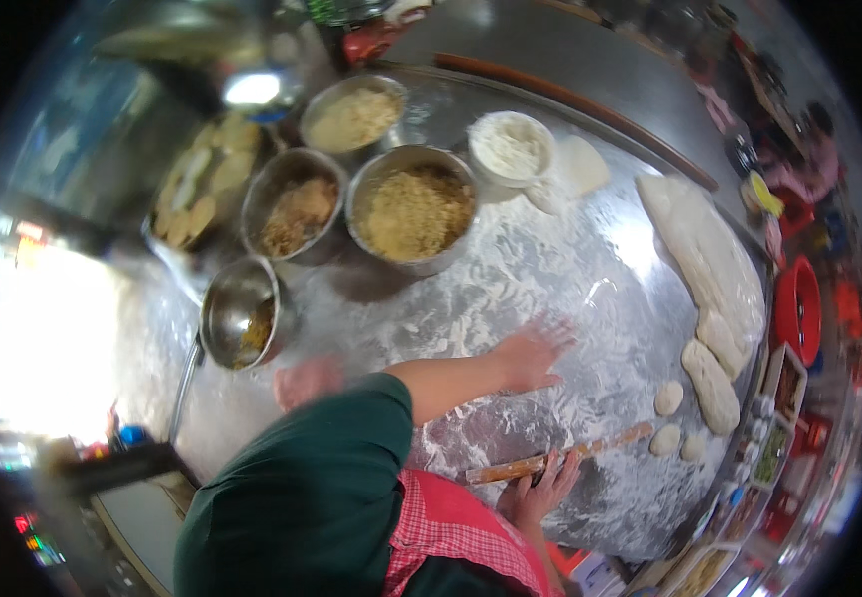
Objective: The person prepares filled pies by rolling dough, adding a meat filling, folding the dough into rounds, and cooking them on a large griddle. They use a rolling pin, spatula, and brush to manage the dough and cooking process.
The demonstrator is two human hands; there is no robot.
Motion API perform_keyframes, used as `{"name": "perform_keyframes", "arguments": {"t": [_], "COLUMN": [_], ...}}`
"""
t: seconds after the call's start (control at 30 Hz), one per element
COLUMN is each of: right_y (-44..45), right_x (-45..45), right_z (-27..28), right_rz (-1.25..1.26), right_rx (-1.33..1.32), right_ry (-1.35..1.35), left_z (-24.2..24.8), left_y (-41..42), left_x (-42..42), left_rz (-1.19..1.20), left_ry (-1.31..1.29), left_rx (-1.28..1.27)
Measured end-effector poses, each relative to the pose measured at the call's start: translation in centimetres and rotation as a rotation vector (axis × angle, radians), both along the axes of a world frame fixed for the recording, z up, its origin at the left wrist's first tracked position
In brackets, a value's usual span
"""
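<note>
My left hand is blurred, its fingers spread low over the floury metal worktop. Nothing shows in it, though what lies under the palm is hidden. Closer to my red apron, my right hand lies across a wooden rolling pin, fingers over it and thumb on the near side. To the right of the pin's far end sit three small dough balls, one of them a round ball. Beside them lies a short dough roll, next to a long dough mass under what looks like clear plastic.
A white flour bowl stands at the back. Left of it are several metal bowls, including a large filling bowl and a smaller bowl. A blurred pinkish shape, possibly another hand, shows past my shoulder. A red basin is beyond the right edge.
</note>
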State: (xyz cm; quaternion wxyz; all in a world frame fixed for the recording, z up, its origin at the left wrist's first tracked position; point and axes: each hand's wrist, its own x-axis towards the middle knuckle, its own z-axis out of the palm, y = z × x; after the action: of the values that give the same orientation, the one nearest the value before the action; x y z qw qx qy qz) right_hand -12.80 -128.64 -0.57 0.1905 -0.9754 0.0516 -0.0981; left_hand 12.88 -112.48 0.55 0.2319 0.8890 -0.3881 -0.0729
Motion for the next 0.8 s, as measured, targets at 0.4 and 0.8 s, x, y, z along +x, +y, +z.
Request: {"name": "perform_keyframes", "arguments": {"t": [0.4, 0.8], "right_y": [-2.2, 3.7], "right_x": [6.1, 9.3], "right_z": [5.6, 4.9], "right_rz": [0.486, 0.543], "right_rx": [-0.133, -0.242], "right_ry": [0.174, 0.235], "left_z": [3.8, -0.7], "left_y": [1.0, 8.0], "left_x": [1.3, -11.1], "left_rz": [-0.038, 0.651], "left_ry": [0.331, 0.768], "left_rx": [0.124, -0.352]}}
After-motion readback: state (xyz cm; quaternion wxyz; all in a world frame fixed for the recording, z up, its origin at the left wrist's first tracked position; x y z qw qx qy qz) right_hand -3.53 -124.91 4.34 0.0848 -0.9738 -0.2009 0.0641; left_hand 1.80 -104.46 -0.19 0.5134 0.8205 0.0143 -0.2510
